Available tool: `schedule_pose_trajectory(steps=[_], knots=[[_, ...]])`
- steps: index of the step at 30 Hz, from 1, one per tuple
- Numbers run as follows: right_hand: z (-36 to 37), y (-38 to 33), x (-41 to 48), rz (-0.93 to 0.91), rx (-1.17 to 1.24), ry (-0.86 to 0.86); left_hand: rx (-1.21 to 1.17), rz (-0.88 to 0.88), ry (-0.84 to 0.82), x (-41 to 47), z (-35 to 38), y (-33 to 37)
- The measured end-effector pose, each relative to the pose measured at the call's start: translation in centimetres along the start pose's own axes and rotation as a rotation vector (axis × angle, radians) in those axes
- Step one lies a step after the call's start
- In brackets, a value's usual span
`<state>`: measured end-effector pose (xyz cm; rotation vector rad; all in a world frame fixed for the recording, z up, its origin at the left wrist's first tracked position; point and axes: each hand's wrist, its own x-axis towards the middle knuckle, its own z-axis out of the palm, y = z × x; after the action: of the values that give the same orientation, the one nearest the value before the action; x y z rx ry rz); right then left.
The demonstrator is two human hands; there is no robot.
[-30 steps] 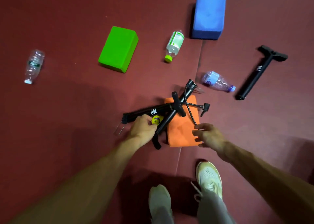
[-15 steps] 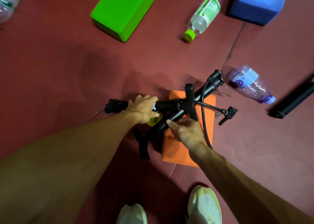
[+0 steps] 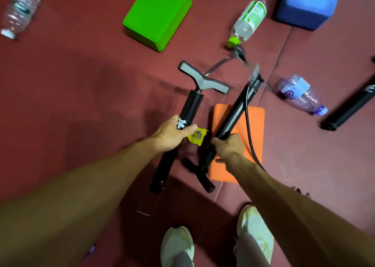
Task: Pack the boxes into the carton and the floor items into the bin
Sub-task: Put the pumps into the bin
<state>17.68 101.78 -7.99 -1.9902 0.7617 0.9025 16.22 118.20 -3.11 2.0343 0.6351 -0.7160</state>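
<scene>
My left hand (image 3: pixel 172 134) grips the barrel of a black hand pump (image 3: pixel 190 108) whose grey T-handle points away from me. A second black pump (image 3: pixel 233 116) with a trailing hose lies across the orange block (image 3: pixel 253 128), and my right hand (image 3: pixel 227 147) is closed around its barrel. A small yellow object (image 3: pixel 197 136) sits between my two hands, touching my left fingers. Farther off on the red floor lie a green block (image 3: pixel 159 15) and a blue block (image 3: pixel 310 1).
Plastic bottles lie about: one at the far left (image 3: pixel 19 11), a green-capped one (image 3: pixel 247 21) at the top centre, a crushed one (image 3: pixel 300 93) at the right. A third black pump (image 3: pixel 349 109) lies at the right edge. My shoes (image 3: pixel 253 230) stand below.
The two crossed pumps have been pulled apart: my left hand swung its pump upright with the handle pointing away, and my right hand closed on the second pump's barrel.
</scene>
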Motion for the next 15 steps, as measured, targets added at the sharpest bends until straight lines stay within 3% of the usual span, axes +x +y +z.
schedule_pose_trajectory(steps=[6,10,15], knots=[[-6.1,1.9,-6.9,-0.019,-0.026,-0.093,-0.223,-0.064,0.176,-5.3,-3.1,2.7],[-11.4,1.8,-13.6,-0.066,0.005,-0.202,-0.248,-0.113,0.112,-10.0,-5.2,5.8],[-17.1,1.3,-20.6,-0.195,0.114,-0.174,-0.158,-0.061,0.046,-15.3,-6.0,11.2]])
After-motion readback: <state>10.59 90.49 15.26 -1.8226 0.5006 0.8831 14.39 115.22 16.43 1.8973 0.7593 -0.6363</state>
